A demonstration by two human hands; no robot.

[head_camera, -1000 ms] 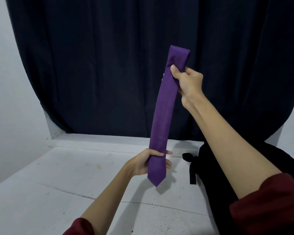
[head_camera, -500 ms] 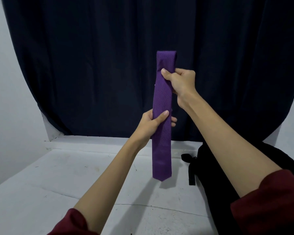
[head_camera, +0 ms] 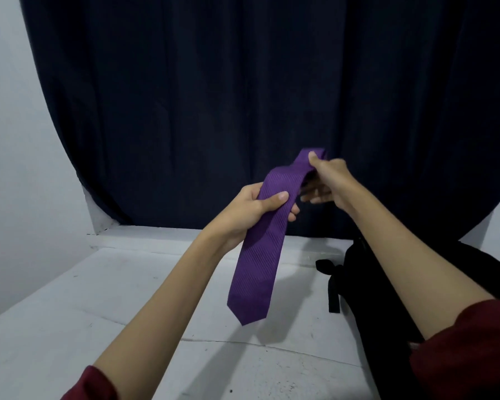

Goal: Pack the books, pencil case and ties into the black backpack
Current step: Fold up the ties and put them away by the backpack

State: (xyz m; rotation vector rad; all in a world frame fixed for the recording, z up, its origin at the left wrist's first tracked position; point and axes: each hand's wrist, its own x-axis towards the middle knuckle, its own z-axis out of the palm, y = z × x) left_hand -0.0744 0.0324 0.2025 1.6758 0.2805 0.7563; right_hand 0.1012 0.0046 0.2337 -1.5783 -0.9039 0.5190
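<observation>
A purple tie [head_camera: 260, 261] is held in the air above the white table, doubled over, its pointed end hanging down. My left hand [head_camera: 254, 209] grips it around the middle, thumb on top. My right hand [head_camera: 326, 183] pinches the folded upper end with the thumb while its lower fingers are spread. The black backpack [head_camera: 393, 307] lies on the table at the right, partly behind my right forearm, with a black strap [head_camera: 334, 290] trailing off its left side. No books or pencil case are in view.
The white table [head_camera: 113, 313] runs from the front to a ledge at the back. A dark navy curtain [head_camera: 243, 96] hangs behind it. Pale walls [head_camera: 15, 168] close in on the left and far right.
My right hand has come down with the tie's folded end, so the tie now bends over instead of hanging straight. The left hand keeps its grip at the middle, slightly lower.
</observation>
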